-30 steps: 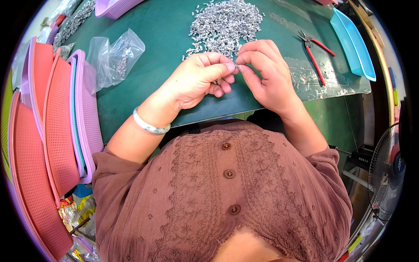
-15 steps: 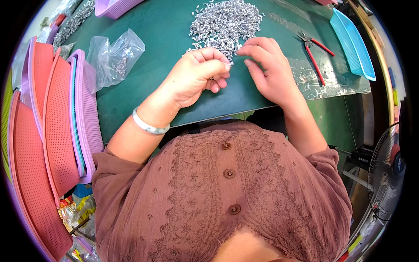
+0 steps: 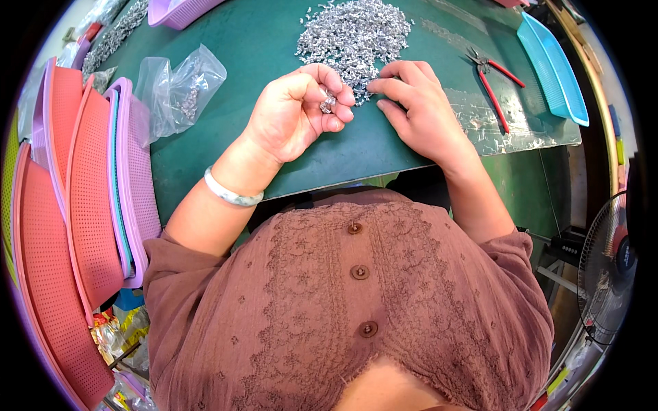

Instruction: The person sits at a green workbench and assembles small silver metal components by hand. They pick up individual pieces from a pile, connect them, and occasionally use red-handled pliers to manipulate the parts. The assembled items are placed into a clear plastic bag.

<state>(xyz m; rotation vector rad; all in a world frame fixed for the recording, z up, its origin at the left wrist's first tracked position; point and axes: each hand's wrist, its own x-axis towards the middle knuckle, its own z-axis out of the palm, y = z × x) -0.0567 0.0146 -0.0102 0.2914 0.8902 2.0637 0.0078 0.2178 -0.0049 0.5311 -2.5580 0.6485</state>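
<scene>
A heap of small silvery metal parts (image 3: 353,38) lies on the green tabletop (image 3: 260,51) at the far middle. My left hand (image 3: 291,113), a pale bangle on its wrist, is turned partly palm up near the heap's front. Its fingers curl round a few small metal parts (image 3: 328,103), which show between thumb and fingertips. Just right of it, my right hand (image 3: 428,109) rests palm down at the heap's near right edge. Its bent fingertips touch the loose parts, and the thumb stands apart from them; I see nothing held there.
A clear plastic bag (image 3: 181,92) holding some metal parts lies left. Red-handled pliers (image 3: 490,82) and a blue basket (image 3: 555,72) are on the right. Pink and purple perforated baskets (image 3: 96,198) stack at the left edge. A fan (image 3: 606,267) stands at lower right.
My left hand has drawn slightly left and rolled palm up, showing the metal parts inside its fingers. My right hand has shifted a little left and down at the heap's edge.
</scene>
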